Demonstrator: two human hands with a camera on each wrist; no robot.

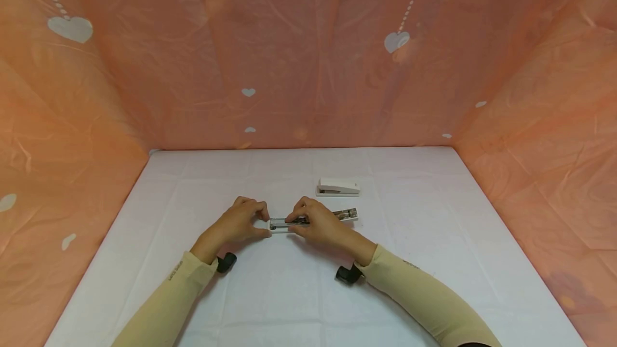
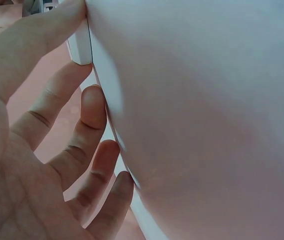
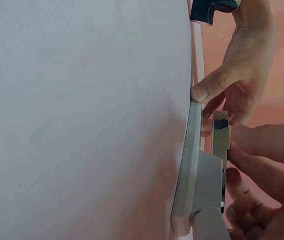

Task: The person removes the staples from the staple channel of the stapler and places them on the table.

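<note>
A white stapler (image 1: 278,230) lies opened out on the table, its metal magazine (image 3: 221,137) exposed and its top cover (image 1: 348,214) swung back to the right. Thumb and fingers of my left hand (image 1: 239,222) hold the left end of the base (image 2: 83,47), which rests on the tabletop. My right hand (image 1: 322,224) is over the middle of the stapler, thumb and fingertips pinching at the magazine. Those fingers hide part of the rail, and whether loose staples are between them is too small to tell.
A second white stapler (image 1: 338,188), closed, stands behind the opened one. White cloth covers the table (image 1: 270,293). Orange curtains (image 1: 308,68) with pale hearts enclose its back and sides. Each wrist carries a black camera (image 1: 348,274).
</note>
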